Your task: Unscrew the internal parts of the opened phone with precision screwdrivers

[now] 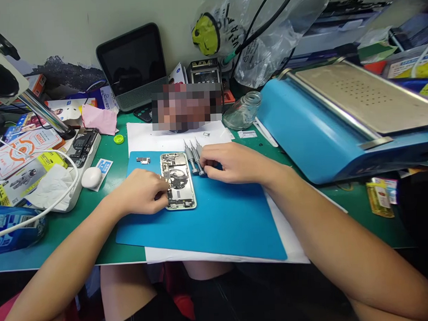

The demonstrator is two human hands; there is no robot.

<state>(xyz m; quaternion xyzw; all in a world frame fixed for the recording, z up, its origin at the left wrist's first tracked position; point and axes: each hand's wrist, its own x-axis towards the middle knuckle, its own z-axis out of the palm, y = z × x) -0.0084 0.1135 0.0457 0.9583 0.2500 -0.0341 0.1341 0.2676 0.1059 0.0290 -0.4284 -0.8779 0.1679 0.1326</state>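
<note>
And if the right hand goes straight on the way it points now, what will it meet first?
The screwdrivers, most likely: the right hand points left, and its fingertips are already at them or very near. Whether they touch, I cannot tell.

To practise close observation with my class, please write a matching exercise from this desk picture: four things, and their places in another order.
Things:
1. Opened, white-framed phone
2. Slim grey metal screwdrivers
3. Clear glass jar
4. Small round green lid

Places:
A. Next to the big blue machine with a flat metal top
B. At the fingers of the bare left hand
C. Near the crumpled pink sheet
D. Next to the bare right hand

Right pairs: 1-B, 2-D, 3-A, 4-C
</note>
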